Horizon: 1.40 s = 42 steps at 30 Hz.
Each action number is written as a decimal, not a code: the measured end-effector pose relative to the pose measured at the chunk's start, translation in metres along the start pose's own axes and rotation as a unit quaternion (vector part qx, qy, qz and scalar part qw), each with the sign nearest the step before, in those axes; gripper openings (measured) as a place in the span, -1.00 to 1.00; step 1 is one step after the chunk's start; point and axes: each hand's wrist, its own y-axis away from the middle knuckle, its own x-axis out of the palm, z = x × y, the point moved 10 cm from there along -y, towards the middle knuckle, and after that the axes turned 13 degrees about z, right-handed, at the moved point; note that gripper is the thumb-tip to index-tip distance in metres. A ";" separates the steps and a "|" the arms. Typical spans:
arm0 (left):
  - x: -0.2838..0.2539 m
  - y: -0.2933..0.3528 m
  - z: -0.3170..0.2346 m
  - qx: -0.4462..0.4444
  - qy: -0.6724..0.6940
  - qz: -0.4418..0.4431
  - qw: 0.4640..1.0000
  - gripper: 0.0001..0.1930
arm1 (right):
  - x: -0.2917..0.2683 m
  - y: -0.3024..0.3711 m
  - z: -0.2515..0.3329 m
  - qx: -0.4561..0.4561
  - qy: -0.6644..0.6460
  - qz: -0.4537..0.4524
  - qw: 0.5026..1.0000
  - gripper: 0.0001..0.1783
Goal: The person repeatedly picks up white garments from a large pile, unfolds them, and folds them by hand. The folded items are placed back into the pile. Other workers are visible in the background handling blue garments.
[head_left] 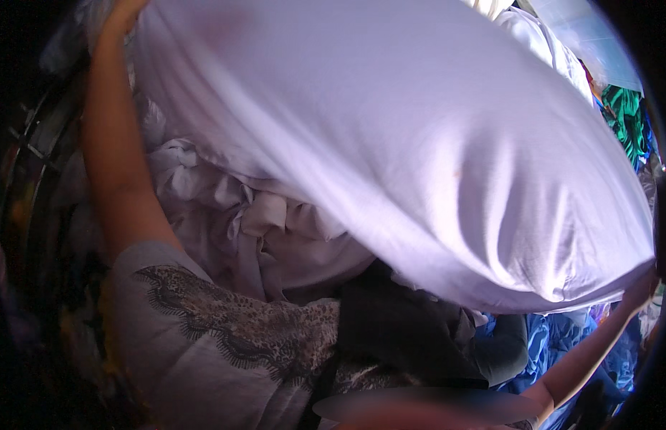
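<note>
A large pale lavender-white cloth (390,107) is stretched out in the air between my arms and fills most of the upper picture. My left hand (127,10) is at the cloth's upper left corner, raised high. Its fingers are cut off by the top edge, but taut folds run up to it. At the far right, my right hand (639,288) grips the cloth's lower right corner, with the fingers partly hidden. Below the cloth's near edge lies a crumpled heap of white fabric (265,215), in shade.
Blue fabric (562,342) is piled at the lower right. Green fabric (622,115) shows at the far right edge, near a translucent pale blue sheet (598,32). Dark metal bars (36,136) stand at the left. Close below is my patterned shirt (240,322).
</note>
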 end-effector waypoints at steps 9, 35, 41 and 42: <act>0.143 -0.016 0.185 -0.094 -0.103 0.065 0.988 -0.45 | 0.049 -0.084 0.296 0.054 -0.374 0.084 0.922 -0.64; 0.324 -0.067 0.238 -0.117 -0.502 0.267 0.814 -0.62 | 0.139 0.186 0.322 0.111 -0.456 0.657 0.589 -0.35; 0.393 -0.059 -0.071 0.236 -0.007 0.124 0.964 -0.63 | 0.135 0.254 0.339 0.036 -0.365 0.661 0.655 -0.35; 0.430 -0.050 -0.111 0.201 0.071 0.192 0.958 -0.65 | 0.139 0.260 0.334 0.056 -0.333 0.664 0.667 -0.42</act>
